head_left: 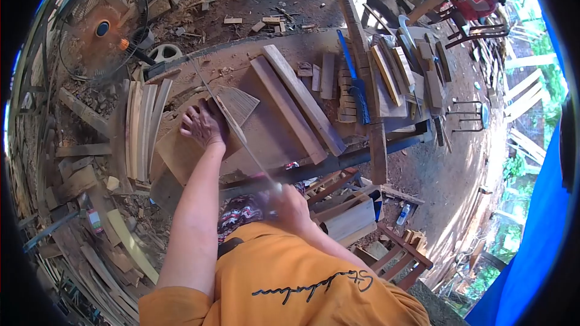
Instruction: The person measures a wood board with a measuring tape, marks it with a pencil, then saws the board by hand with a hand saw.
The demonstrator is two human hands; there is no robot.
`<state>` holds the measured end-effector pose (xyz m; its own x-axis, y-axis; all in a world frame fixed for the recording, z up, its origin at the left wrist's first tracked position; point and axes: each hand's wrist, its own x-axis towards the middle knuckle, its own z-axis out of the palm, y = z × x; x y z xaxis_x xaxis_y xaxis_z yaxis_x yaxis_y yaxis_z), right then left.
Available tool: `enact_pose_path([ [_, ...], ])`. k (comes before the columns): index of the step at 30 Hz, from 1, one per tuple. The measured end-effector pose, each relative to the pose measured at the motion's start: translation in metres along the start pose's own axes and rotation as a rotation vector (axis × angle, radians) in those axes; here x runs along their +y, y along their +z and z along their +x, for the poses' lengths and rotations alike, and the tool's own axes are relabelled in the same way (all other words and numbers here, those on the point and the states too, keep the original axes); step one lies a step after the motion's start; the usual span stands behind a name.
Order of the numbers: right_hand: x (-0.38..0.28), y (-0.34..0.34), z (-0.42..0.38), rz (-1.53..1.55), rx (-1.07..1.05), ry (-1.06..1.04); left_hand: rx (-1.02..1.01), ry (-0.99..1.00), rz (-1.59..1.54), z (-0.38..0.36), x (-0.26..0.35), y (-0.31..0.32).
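While spread left hand [203, 125] bears on board [175, 160] at nine o'clock, right hand [291, 206] clasps long-bladed tool [255, 157] at six.

Bright daylight enters from the right, washing out the greenery [513, 181] and striping the ground [462, 205] with shadow. The worktop [266, 127] sits in softer shade. Fisheye distortion bends the black-rimmed edges; the right hand [291, 206] is blurred.
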<state>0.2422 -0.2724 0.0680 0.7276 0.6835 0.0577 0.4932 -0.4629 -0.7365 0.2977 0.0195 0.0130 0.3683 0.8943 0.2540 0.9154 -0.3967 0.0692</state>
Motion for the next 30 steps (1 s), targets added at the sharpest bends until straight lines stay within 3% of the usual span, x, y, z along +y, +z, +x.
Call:
enact_pose_path([
  [2,0.003,0.001,-0.007,-0.002,-0.051,0.074,0.022,0.048,0.066,-0.002,-0.005,0.004],
  [4,0.007,0.019,0.035,0.001,0.034,-0.099,0.071,0.075,0.075,-0.003,-0.004,0.004],
  [6,-0.005,0.027,0.075,-0.004,0.059,-0.072,-0.083,-0.005,0.035,0.0,0.001,-0.012],
  [7,-0.011,0.027,0.087,-0.012,0.073,-0.044,-0.06,-0.017,-0.014,0.0,0.0,-0.011],
  [10,-0.003,0.008,0.049,0.026,0.053,-0.054,-0.016,0.002,0.026,0.0,-0.002,-0.007],
  [12,0.007,-0.001,0.002,-0.007,0.017,0.063,-0.005,0.002,0.036,0.002,-0.006,0.01],
  [14,0.008,-0.005,0.003,-0.014,0.014,0.051,0.072,0.045,0.089,0.0,-0.015,0.02],
  [16,0.006,0.0,0.012,-0.016,0.016,0.054,0.068,0.048,0.084,-0.002,-0.01,0.012],
  [18,0.006,0.013,0.063,0.068,0.045,-0.094,-0.007,0.016,0.015,-0.001,-0.001,-0.009],
  [21,0.005,0.01,0.075,0.048,0.028,-0.074,0.037,0.046,0.024,-0.003,-0.001,-0.014],
  [25,0.013,-0.006,0.009,0.089,0.032,0.03,0.027,0.027,0.053,0.0,-0.003,0.006],
  [28,0.012,-0.003,0.0,0.078,-0.016,0.084,0.162,0.071,0.083,-0.002,-0.009,0.009],
  [30,0.011,0.012,0.036,0.066,0.03,-0.038,0.019,0.025,0.048,-0.002,0.004,-0.017],
])
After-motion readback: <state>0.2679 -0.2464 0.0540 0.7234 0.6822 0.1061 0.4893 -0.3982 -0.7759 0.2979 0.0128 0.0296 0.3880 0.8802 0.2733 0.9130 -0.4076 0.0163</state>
